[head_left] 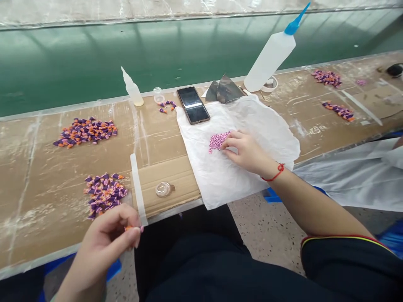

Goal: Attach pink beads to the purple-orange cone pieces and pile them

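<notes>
The left hand (115, 235) pinches one small orange and pink piece (128, 228) between thumb and forefinger, while the right hand (241, 149) has its fingertips at one heap of pink beads (218, 141); whether it grips a bead I cannot tell. That heap lies on one white cloth (267, 115) beneath the right hand, and the cloth droops over the near edge of the worktop (163, 138). Two piles of purple and orange pieces lie beyond the left hand, one near pile (105, 193) just past its knuckles and one far pile (86, 132) farther off, with a strip of bare surface between them. Between the hands are one sheet of cardboard (184, 174), one clear cup (163, 189) on it and one white strip (137, 184) along its left side; the cup has room around it. Beyond the right hand stand two bottles, a small bottle (134, 91) away to the left and a large bottle (270, 58) to the right, with one phone (193, 105) between them, lying partly on the cloth. Two more piles of pieces sit well to the right of the right hand, a back pile (326, 78) and a front pile (338, 111). The near edge passes just beside the left hand's fingers.
</notes>
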`<state>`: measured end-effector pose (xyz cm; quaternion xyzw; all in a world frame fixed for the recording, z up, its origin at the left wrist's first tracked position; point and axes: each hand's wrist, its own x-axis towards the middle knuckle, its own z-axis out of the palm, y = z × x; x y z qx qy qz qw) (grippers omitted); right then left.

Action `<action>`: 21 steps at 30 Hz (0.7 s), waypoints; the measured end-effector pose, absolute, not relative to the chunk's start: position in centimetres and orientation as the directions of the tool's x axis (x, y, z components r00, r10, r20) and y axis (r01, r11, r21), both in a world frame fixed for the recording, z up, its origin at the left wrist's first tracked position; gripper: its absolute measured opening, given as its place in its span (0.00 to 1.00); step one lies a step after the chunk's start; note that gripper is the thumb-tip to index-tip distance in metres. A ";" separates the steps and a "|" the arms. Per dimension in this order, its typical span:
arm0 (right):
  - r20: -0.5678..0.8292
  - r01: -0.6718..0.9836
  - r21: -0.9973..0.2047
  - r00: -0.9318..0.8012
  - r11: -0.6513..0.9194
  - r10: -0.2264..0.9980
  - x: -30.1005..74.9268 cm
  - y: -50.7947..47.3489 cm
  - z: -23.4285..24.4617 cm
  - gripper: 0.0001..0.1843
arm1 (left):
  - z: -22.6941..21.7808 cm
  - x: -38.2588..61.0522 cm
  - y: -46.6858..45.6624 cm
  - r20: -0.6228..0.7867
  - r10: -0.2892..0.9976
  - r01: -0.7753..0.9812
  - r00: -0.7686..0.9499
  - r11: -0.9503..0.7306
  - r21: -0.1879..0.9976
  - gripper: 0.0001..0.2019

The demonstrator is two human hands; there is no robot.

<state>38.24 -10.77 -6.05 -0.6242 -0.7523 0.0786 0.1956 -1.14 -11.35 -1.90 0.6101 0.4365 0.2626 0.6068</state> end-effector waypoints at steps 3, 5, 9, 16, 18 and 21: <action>0.189 0.896 -0.387 -0.153 0.217 0.970 38.1 -10.8 -6.2 0.08 | -2.3 0.0 -12.7 -0.284 0.848 0.163 0.448 0.235 0.958 0.14; 0.189 0.894 -0.392 -0.155 0.219 0.970 38.0 -10.9 -6.2 0.08 | -2.5 0.7 -13.3 -0.326 0.865 0.133 0.381 0.297 0.945 0.16; 0.173 0.885 -0.410 -0.159 0.218 0.972 37.9 -11.0 -6.0 0.08 | -3.0 1.3 -13.8 -0.360 0.862 0.098 0.358 0.349 0.932 0.18; 0.141 0.899 -0.381 -0.174 0.216 0.975 37.7 -10.5 -5.7 0.06 | -3.5 1.5 -14.0 -0.356 0.860 0.048 0.366 0.365 0.930 0.18; 0.119 0.908 -0.358 -0.188 0.219 0.975 37.4 -10.2 -5.8 0.07 | -3.7 1.7 -14.3 -0.354 0.859 0.036 0.370 0.368 0.929 0.18; 0.102 0.912 -0.349 -0.191 0.215 0.976 37.0 -10.0 -6.1 0.09 | -4.0 1.9 -14.7 -0.317 0.863 0.010 0.392 0.341 0.940 0.18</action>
